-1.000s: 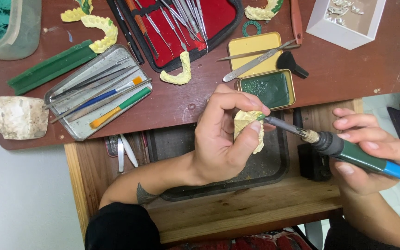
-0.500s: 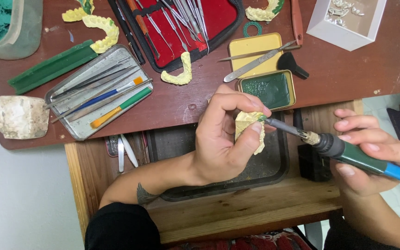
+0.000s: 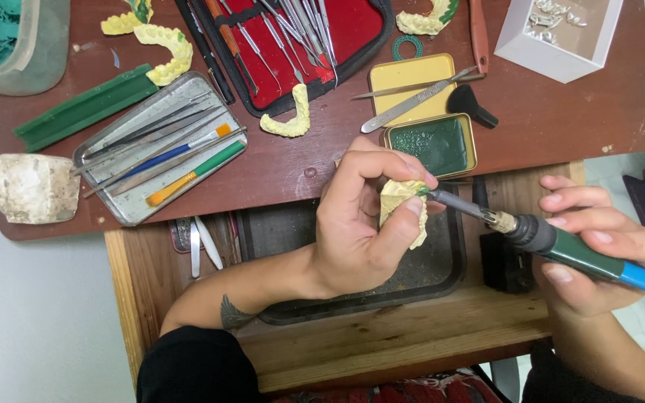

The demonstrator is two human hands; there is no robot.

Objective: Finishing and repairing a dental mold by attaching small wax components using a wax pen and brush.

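Note:
My left hand (image 3: 360, 224) grips a pale yellow dental cast (image 3: 403, 207) over a dark tray (image 3: 427, 276). In my right hand (image 3: 599, 250) lies a green and blue electric tool (image 3: 576, 250). Its thin metal tip touches the top of the cast, where a spot of green wax shows. An open yellow tin of green wax (image 3: 431, 144) sits just above the hands, its lid (image 3: 412, 78) lying behind it.
A metal tray of brushes and tools (image 3: 158, 145) lies at left beside a green bar (image 3: 83, 108) and a plaster block (image 3: 35, 186). A red instrument case (image 3: 293, 41), loose yellow casts (image 3: 289, 119), a scalpel (image 3: 412, 104) and a white box (image 3: 561, 33) fill the brown tabletop.
The tool tip has shifted slightly along the top of the cast. Both hands otherwise stay in place.

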